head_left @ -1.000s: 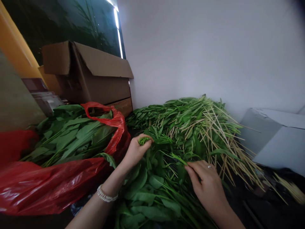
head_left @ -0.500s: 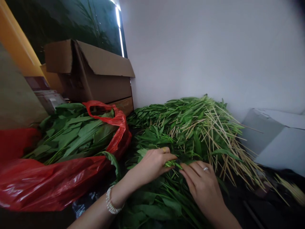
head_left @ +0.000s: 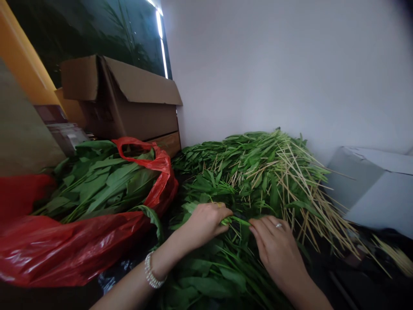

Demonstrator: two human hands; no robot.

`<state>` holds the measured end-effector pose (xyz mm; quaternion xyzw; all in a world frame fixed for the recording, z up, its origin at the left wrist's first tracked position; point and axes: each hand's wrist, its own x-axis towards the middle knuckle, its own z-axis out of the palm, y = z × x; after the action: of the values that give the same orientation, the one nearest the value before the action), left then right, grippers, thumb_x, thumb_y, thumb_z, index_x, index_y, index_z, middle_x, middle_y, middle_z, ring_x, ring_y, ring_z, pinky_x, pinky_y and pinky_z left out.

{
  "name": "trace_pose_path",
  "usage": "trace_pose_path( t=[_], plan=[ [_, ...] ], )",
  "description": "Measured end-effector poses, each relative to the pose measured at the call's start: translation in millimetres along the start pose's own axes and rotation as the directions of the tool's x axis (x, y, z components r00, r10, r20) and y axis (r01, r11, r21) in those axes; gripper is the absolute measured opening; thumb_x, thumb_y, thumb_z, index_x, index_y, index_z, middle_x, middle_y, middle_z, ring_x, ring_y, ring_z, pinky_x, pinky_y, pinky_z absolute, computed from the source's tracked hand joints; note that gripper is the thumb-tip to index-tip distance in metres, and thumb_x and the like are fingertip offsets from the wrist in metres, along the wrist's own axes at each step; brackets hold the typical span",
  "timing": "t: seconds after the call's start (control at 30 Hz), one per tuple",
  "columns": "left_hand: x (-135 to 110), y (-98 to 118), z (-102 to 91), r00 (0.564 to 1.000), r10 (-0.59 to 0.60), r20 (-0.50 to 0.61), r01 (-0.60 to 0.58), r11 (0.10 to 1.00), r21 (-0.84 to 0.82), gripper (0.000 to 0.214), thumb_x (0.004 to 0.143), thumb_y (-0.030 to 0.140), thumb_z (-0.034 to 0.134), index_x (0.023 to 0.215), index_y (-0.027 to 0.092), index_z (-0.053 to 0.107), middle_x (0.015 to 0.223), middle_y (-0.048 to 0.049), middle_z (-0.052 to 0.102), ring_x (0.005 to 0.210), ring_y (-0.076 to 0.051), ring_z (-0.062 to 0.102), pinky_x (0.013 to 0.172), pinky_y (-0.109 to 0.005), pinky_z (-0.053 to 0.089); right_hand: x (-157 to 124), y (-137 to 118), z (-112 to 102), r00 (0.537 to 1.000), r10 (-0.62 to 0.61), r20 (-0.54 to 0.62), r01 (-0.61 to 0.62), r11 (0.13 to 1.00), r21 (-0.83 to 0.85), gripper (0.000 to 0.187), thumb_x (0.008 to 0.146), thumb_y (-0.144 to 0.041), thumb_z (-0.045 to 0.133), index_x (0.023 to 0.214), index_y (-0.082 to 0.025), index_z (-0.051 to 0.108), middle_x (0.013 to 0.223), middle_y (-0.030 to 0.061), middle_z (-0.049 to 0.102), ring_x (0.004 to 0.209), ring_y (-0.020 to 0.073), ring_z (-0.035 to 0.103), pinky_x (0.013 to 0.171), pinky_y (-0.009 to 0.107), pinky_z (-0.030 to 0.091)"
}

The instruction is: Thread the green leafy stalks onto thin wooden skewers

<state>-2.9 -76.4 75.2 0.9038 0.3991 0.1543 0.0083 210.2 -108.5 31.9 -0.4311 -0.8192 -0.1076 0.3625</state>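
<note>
Fingers of my left hand (head_left: 208, 221) are closed around a small bunch of green stems (head_left: 226, 221), whose cut-looking ends poke out past the fingertips. One green stem (head_left: 240, 220) stretches from that bunch to my right hand (head_left: 271, 241), which pinches its far end. Below both hands lies a heap of long green leaves (head_left: 213, 275) on their stalks. Just beyond them spreads a pile of leaves threaded on thin wooden skewers (head_left: 287, 172), the bare skewer ends fanning toward the right front. My palms and the inner fingers are hidden.
On the left sits a red plastic bag (head_left: 97, 232) full of leafy greens (head_left: 106, 181). Behind it stands an open cardboard box (head_left: 142, 116). A white box (head_left: 377, 189) is at the right against the wall (head_left: 274, 64). More loose skewers (head_left: 396, 256) lie at the right edge.
My hands have moved slightly apart, the left a little leftward and the right a little rightward. More of the green stem now shows stretched between them.
</note>
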Motion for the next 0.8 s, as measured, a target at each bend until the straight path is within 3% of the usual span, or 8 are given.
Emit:
trace_pose_path(
  t=[0.1,0.17,0.23,0.37,0.53,0.6,0.67,0.8],
  plan=[
    [2.7,0.9,10.1,0.998,-0.047,-0.048,0.044,0.997,-0.062,0.019,0.082,0.021,0.059,0.098,0.017,0.068,0.090,-0.0059,0.068,0.083,-0.022,0.063,0.072,-0.029,0.046,-1.0,-2.4,3.3,0.998,0.037,0.045,-0.040,0.996,0.079,0.020,0.096,-0.017,0.042,0.088,-0.019,0.060,0.077,0.0027,0.063,0.077,0.0212,0.054,0.076,0.037,0.033],
    [6.3,-4.8,14.4,0.988,-0.111,-0.109,0.085,0.971,-0.225,0.017,0.079,0.017,0.057,0.090,0.017,0.069,0.087,-0.0046,0.069,0.081,-0.020,0.063,0.073,-0.028,0.046,-2.1,-2.0,3.8,0.993,0.084,0.085,-0.097,0.980,0.171,0.022,0.097,-0.020,0.039,0.086,-0.020,0.059,0.077,0.0026,0.062,0.076,0.0210,0.053,0.074,0.036,0.033],
    [9.9,-16.6,13.8,0.946,-0.267,-0.181,0.164,0.880,-0.445,0.017,0.076,0.015,0.052,0.081,0.017,0.068,0.077,-0.0021,0.068,0.072,-0.016,0.061,0.068,-0.024,0.045,-2.8,0.8,2.1,0.973,0.174,0.151,-0.213,0.931,0.296,0.025,0.097,-0.026,0.037,0.084,-0.021,0.058,0.076,0.0030,0.061,0.075,0.0206,0.054,0.071,0.034,0.035],
    [10.8,-41.8,-1.9,0.743,-0.615,-0.266,0.243,0.618,-0.747,0.019,0.077,0.021,0.049,0.074,0.014,0.066,0.058,0.0030,0.056,0.049,-0.009,0.045,0.047,-0.019,0.033,-0.4,9.0,-3.8,0.858,0.379,0.347,-0.513,0.674,0.532,0.033,0.096,-0.042,0.037,0.079,-0.022,0.056,0.071,0.0015,0.059,0.068,0.0180,0.055,0.065,0.030,0.039],
    [6.2,-41.8,-26.5,0.715,-0.650,-0.259,0.163,0.515,-0.842,0.025,0.078,0.034,0.061,0.087,0.013,0.069,0.062,0.0030,0.056,0.046,-0.006,0.039,0.044,-0.018,0.029,3.6,11.0,0.9,0.727,0.424,0.539,-0.672,0.280,0.686,0.039,0.089,-0.055,0.046,0.079,-0.019,0.060,0.061,-0.0003,0.057,0.059,0.0154,0.052,0.057,0.026,0.039],
    [8.8,-39.5,-37.4,0.697,-0.647,-0.307,0.127,0.534,-0.836,0.030,0.074,0.035,0.068,0.094,0.013,0.069,0.064,0.0028,0.058,0.050,-0.007,0.043,0.047,-0.018,0.034,3.4,10.4,5.1,0.708,0.425,0.563,-0.683,0.211,0.699,0.041,0.087,-0.056,0.048,0.078,-0.018,0.062,0.058,-0.0005,0.057,0.058,0.0150,0.051,0.057,0.026,0.039],
    [15.9,-40.7,-50.7,0.679,-0.622,-0.390,0.090,0.597,-0.797,0.033,0.073,0.034,0.070,0.099,0.014,0.069,0.071,0.0011,0.062,0.057,-0.009,0.049,0.054,-0.020,0.041,3.0,10.1,7.9,0.716,0.427,0.553,-0.676,0.224,0.702,0.041,0.087,-0.056,0.049,0.077,-0.018,0.062,0.057,-0.0007,0.058,0.058,0.0152,0.052,0.060,0.027,0.040],
    [41.5,-51.5,-78.4,0.595,-0.447,-0.668,0.068,0.856,-0.513,0.022,0.082,0.031,0.063,0.096,0.016,0.070,0.090,-0.0040,0.070,0.079,-0.016,0.059,0.076,-0.029,0.046,3.9,9.3,8.0,0.727,0.409,0.551,-0.673,0.266,0.690,0.039,0.088,-0.054,0.046,0.077,-0.020,0.061,0.056,-0.0019,0.058,0.058,0.0159,0.053,0.060,0.028,0.040]
  ],
)
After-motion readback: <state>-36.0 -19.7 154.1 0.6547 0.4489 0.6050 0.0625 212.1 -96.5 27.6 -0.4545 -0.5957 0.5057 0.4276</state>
